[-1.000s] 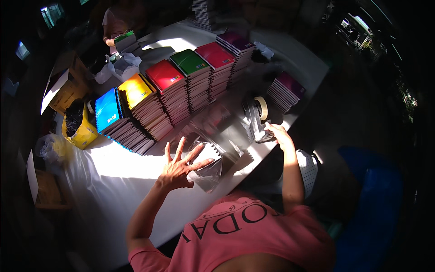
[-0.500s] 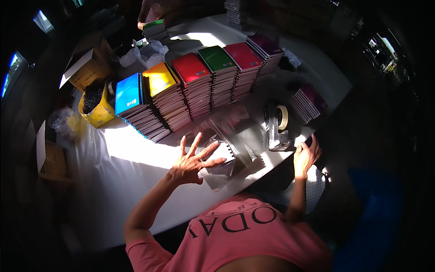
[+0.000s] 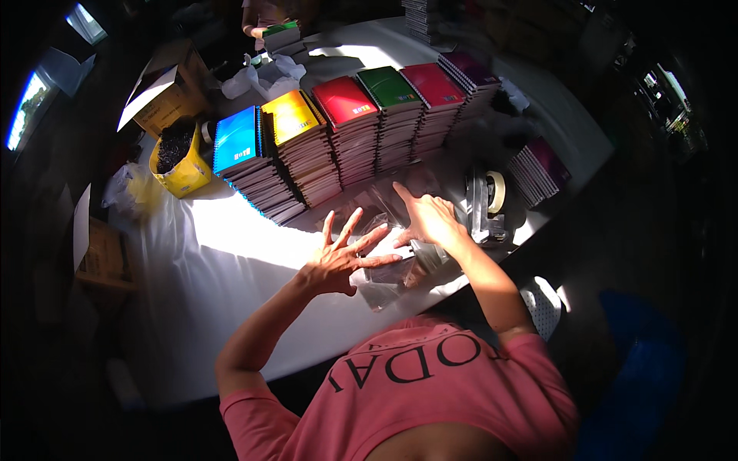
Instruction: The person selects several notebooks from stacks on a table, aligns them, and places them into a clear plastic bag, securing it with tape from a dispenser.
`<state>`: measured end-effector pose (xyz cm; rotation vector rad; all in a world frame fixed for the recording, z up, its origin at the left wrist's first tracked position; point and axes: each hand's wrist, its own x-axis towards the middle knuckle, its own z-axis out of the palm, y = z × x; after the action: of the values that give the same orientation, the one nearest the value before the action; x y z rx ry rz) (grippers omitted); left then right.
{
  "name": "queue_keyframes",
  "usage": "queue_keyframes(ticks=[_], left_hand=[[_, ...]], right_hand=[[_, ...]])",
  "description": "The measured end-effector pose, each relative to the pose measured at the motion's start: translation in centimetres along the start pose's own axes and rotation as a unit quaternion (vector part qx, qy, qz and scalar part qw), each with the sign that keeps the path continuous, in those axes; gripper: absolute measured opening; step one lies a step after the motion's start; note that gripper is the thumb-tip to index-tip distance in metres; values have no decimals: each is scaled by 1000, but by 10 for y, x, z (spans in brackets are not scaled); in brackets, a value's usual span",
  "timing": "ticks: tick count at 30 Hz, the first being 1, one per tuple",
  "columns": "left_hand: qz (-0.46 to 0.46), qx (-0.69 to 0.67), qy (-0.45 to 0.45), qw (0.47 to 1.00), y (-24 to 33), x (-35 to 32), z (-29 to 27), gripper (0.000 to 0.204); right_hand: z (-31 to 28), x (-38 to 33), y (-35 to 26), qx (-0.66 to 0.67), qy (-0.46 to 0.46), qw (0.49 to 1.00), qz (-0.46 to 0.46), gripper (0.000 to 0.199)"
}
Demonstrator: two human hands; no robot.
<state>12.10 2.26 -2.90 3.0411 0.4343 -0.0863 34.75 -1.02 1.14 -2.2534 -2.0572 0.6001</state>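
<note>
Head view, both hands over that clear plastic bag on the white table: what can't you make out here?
- Clear plastic bag: its contents are hidden by glare, shadow and the left hand.
- Right hand: its palm faces down, so contact with the bag cannot be told.
- Tape dispenser with pale roll: its base lies in shadow.
- Yellow box of dark items: the items are too small to identify.

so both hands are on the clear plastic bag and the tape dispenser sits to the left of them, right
Not quite: in the head view the tape dispenser sits to the right of them. The left hand and right hand are on the clear plastic bag.
</note>
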Motion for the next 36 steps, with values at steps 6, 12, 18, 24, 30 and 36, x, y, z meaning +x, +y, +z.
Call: queue_keyframes(ticks=[6,12,18,24,30,36], left_hand=[[-22,-39,-39,998,1,-1,2,117],[-29,-34,-51,998,4,-2,-3,120],[-20,-30,-34,999,1,-3,2,117],[-14,-37,-9,999,1,-4,2,119],[-16,-31,-39,999,3,-2,-2,117],[-20,-55,-55,997,-2,-3,0,117]], right_hand=[[-16,-27,62,654,-118,726,-178,103],[-3,-36,41,806,-110,535,-228,93],[-1,-26,33,716,-159,658,-171,93],[16,-3,24,538,-152,800,-218,88],[-5,-25,14,737,-193,604,-235,94],[-73,-100,-39,715,-246,487,-437,107]])
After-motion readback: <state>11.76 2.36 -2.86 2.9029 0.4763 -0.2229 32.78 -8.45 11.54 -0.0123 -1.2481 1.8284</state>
